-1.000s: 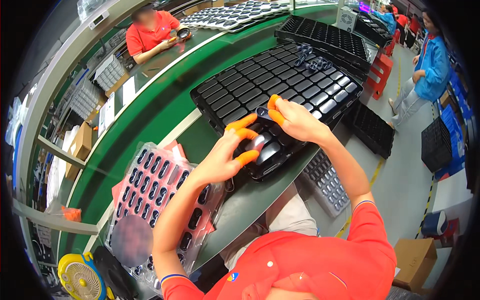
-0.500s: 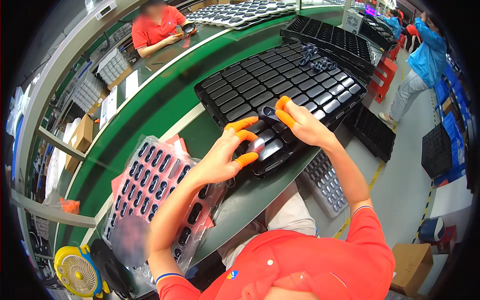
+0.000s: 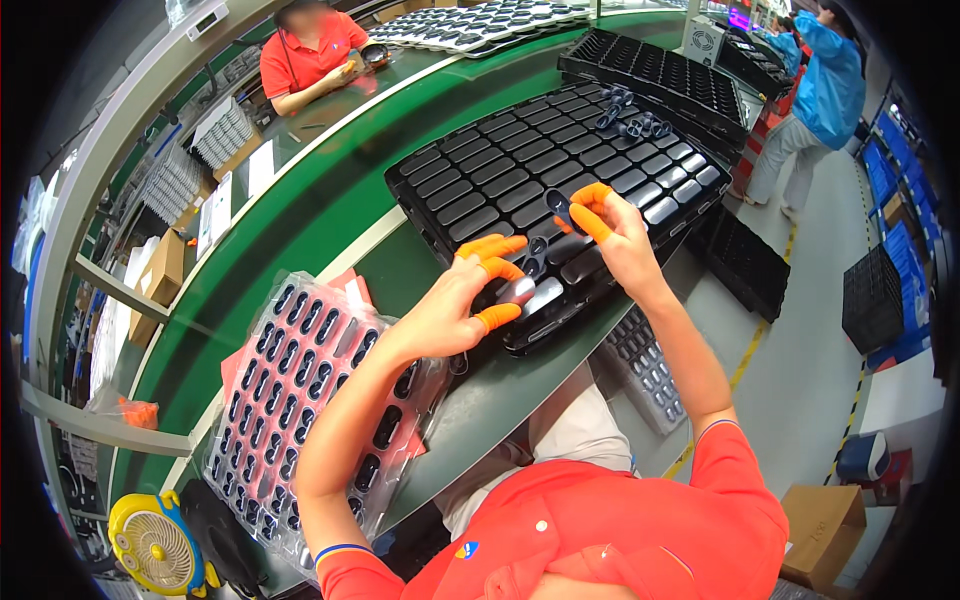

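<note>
Dark navy piece, black tray, orange finger cots, red polo shirt, blue-edged cuffs, green belt, yellow-and-blue fan, light-blue jacket, brown carton, black-and-yellow striped floor tape, off-white trousers

Small oval part: hard plastic by look, smooth, glossy. Orange finger cots: thin, rubber-like, matt. Black oblong pieces: smooth, mirror-bright where lit. Moulded carrier tray: plastic, duller sheen. Blister tray: clear thin plastic, shiny, crinkled at edges. Worktop: smooth, low sheen. Polo shirt: soft cloth, matt. Carton: cardboard, matt. Fan: plastic, glossy.
</note>
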Available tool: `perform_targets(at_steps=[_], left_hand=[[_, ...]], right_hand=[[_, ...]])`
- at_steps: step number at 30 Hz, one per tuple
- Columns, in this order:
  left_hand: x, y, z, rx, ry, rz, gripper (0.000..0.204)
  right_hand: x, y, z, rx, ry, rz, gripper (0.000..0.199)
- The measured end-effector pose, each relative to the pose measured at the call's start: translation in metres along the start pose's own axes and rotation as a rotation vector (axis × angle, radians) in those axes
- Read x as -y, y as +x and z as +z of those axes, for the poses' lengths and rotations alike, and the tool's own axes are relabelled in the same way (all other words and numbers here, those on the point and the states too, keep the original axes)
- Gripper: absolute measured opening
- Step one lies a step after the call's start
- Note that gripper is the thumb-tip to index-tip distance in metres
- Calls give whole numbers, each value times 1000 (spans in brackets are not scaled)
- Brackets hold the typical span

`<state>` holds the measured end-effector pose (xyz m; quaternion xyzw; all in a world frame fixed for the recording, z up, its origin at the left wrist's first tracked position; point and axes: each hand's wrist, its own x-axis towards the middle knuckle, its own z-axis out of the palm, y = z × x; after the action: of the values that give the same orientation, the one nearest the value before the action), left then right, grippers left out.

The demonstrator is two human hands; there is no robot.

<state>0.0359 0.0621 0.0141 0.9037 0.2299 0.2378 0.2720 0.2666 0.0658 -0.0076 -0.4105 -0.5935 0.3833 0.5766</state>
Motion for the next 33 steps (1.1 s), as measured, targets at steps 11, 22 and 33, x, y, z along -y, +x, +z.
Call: perform_targets(at_steps=[11, 22, 33], left_hand=[[-23, -42, -7, -195, -917, -353, 41], [-33, -60, -7, -182, -976, -516, 40], [-13, -61, 13, -378, -1398, -509, 48]], right_hand=[[15, -46, 31, 22, 29, 46, 15], [22, -57, 48, 127, 257, 55, 32], [14, -74, 63, 111, 117, -56, 27]])
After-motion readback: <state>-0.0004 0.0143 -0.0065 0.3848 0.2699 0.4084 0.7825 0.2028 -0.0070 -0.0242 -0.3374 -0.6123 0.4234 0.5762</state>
